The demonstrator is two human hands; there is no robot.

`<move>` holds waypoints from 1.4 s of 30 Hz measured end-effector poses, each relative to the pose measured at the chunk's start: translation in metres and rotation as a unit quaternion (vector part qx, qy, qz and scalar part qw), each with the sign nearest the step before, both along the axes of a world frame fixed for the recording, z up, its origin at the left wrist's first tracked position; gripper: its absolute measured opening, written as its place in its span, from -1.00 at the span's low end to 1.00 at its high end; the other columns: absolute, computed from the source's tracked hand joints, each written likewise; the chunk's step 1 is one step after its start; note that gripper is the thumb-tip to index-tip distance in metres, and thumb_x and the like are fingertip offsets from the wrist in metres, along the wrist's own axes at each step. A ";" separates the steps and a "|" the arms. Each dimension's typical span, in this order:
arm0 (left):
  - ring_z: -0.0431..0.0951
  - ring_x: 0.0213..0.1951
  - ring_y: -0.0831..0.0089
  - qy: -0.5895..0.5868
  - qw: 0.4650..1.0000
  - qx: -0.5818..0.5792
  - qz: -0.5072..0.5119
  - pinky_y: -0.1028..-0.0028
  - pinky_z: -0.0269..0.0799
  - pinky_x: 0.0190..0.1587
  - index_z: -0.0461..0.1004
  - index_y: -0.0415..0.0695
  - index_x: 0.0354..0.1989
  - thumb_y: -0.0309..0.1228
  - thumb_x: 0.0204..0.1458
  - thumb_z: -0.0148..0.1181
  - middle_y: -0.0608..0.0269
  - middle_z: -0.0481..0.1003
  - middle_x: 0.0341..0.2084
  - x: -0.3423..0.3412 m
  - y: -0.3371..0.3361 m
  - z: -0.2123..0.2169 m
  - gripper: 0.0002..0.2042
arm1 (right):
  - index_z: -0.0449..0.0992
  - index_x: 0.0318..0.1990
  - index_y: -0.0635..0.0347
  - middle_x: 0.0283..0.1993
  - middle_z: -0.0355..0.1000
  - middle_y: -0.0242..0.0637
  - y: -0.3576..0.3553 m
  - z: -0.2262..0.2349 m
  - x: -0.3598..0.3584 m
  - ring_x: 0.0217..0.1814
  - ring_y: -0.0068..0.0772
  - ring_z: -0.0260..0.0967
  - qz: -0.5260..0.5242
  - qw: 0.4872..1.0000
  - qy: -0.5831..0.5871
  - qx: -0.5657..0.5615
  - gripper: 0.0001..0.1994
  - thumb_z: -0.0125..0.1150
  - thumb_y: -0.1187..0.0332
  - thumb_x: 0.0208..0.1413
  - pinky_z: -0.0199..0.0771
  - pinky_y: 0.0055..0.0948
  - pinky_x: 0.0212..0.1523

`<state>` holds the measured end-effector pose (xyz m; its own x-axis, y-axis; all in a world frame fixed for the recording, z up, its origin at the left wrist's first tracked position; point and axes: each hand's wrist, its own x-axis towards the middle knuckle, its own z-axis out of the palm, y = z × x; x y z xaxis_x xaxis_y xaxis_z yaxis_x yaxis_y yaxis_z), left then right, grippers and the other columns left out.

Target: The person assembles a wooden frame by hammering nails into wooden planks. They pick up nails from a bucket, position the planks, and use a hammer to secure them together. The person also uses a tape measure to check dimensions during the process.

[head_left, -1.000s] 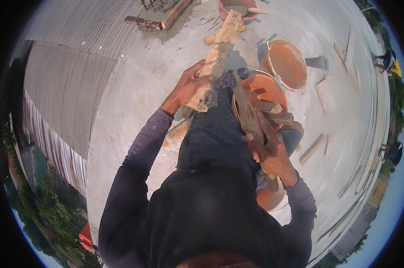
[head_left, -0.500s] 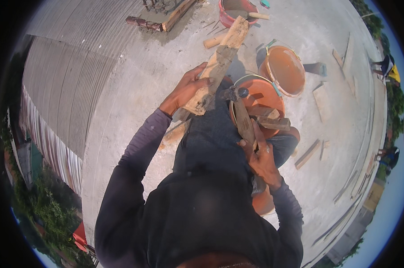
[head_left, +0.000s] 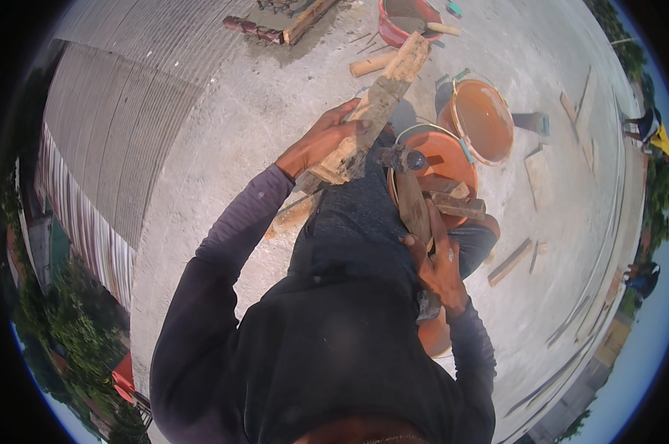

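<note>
My left hand is wrapped round a long rough wooden board, grey-stained across its middle. The board slants away from me above my left leg. In my right hand is a hammer, gripped by its wooden handle. Its dark metal head points away from me, close to the near end of the board but apart from it. Just beyond the right hand, an orange bucket stands between my legs. Short wood offcuts lie across its mouth.
A second orange bucket is beyond the first. Farther off sit a red tub of grey mix and a timber frame round steel bars. Loose planks lie on the concrete to the right. Two other people are at the far right.
The whole view has shifted slightly, so the board, buckets and tub appear a little farther right. Both hands keep their hold on the board and the hammer.
</note>
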<state>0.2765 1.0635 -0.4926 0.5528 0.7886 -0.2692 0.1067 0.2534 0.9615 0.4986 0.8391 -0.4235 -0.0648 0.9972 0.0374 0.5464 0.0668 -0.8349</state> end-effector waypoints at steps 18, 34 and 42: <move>0.45 0.22 0.39 -0.075 0.997 0.012 0.028 0.40 0.29 0.31 0.27 -0.31 0.41 -0.35 0.22 0.26 0.12 0.49 0.19 0.002 0.000 -0.010 -0.40 | 0.02 0.44 0.54 -0.09 0.57 0.14 0.007 0.013 -0.020 -0.15 -0.10 0.65 0.096 0.981 -0.168 -0.015 -0.27 0.27 0.34 0.30 0.64 -0.21 -0.13; 0.51 0.15 0.37 -0.061 0.998 0.021 0.025 0.42 0.39 0.23 0.24 -0.36 0.42 -0.33 0.21 0.28 0.05 0.51 0.16 0.002 0.007 -0.005 -0.35 | 0.21 0.37 0.46 -0.06 0.52 0.16 0.022 0.016 -0.006 -0.20 0.14 0.59 0.052 0.982 -0.163 0.082 -0.38 0.32 0.41 0.23 0.61 -0.12 -0.26; 0.50 0.17 0.35 -0.033 0.999 0.010 0.036 0.41 0.36 0.26 0.13 -0.41 0.46 -0.31 0.19 0.31 -0.03 0.46 0.21 -0.001 0.001 -0.009 -0.25 | 0.22 0.32 0.46 -0.28 0.52 -0.15 -0.002 0.024 -0.002 -0.34 -0.31 0.54 0.060 0.995 0.073 0.033 -0.32 0.38 0.21 0.22 0.61 -0.32 -0.26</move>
<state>0.2758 1.0649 -0.5017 0.5103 0.8320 -0.2177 0.0247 0.2389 0.9707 0.4970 0.8370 -0.3998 -0.1716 0.9777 0.1210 0.4052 0.1820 -0.8960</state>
